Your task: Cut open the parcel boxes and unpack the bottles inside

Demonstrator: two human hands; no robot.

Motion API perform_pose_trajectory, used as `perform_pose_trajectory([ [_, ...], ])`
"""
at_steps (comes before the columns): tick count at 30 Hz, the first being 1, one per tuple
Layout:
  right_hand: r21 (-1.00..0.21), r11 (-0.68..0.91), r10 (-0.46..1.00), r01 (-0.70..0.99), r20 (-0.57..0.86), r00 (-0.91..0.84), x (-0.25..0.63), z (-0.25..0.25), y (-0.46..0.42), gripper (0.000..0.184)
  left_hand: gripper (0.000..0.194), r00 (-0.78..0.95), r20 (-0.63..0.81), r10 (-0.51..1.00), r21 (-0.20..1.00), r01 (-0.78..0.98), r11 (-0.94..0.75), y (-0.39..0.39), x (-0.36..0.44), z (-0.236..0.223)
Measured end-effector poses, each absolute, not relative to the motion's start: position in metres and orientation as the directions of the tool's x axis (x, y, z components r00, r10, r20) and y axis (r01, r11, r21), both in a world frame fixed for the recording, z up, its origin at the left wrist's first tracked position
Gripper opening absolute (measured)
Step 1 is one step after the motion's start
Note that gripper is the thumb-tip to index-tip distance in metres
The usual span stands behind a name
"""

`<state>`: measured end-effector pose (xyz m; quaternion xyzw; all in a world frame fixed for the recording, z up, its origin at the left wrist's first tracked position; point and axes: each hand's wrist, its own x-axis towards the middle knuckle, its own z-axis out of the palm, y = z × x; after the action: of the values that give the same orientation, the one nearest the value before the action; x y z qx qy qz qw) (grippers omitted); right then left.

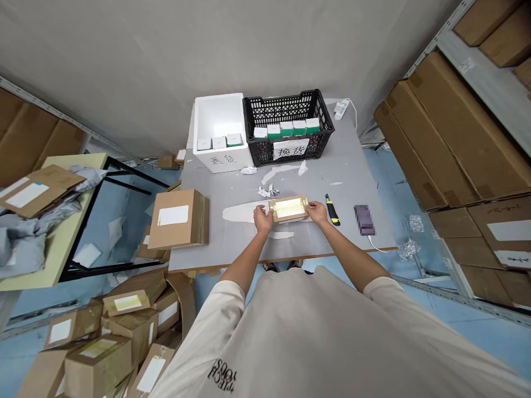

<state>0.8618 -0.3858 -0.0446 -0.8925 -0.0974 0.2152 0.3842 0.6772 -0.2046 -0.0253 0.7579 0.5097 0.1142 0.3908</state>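
A small taped cardboard box (289,216) with a pale label lies on the grey table in front of me. My left hand (263,218) grips its left end. At the right end, my right hand (317,212) pinches the corner with thumb and fingers. Just right of that hand is a black and yellow box cutter (332,210). Crumpled paper scraps (269,191) lie behind the box's left side. A larger cardboard box (178,219) with a white label stands at the table's left edge.
Behind are a white foam box (226,160) holding three small cartons and a black plastic crate (265,153) with several white-green cartons. A pixelated dark device (364,220) with a cable sits at right. Parcels (98,354) pile on the floor at left; shelved cartons (468,132) stand right.
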Motion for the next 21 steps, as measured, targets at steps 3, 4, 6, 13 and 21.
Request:
perform_pose_trajectory([
  [3,-0.743,-0.669,0.323,-0.021,-0.316,0.892,0.859,-0.034,-0.383,0.029,0.026,0.626,-0.069,0.777,0.758,0.539,-0.367,-0.215,0.676,-0.015],
  [4,-0.757,-0.653,0.327,-0.021,-0.306,0.894,0.857,-0.029,-0.381,0.030,0.026,0.700,-0.027,0.714,0.777,0.464,-0.426,-0.219,0.677,-0.010],
  [6,-0.797,-0.604,0.354,-0.001,-0.269,0.896,0.850,-0.018,-0.373,0.032,0.026,0.801,0.024,0.598,0.819,0.327,-0.471,-0.227,0.679,0.001],
  [13,-0.850,-0.493,0.574,0.186,-0.157,0.804,0.802,0.016,-0.326,0.028,0.035,0.732,0.050,0.679,0.794,0.384,-0.472,-0.227,0.674,0.040],
  [21,-0.828,-0.555,0.538,0.084,-0.280,0.795,0.772,0.013,-0.304,0.033,0.033,0.666,0.106,0.739,0.769,0.417,-0.485,-0.199,0.619,0.035],
])
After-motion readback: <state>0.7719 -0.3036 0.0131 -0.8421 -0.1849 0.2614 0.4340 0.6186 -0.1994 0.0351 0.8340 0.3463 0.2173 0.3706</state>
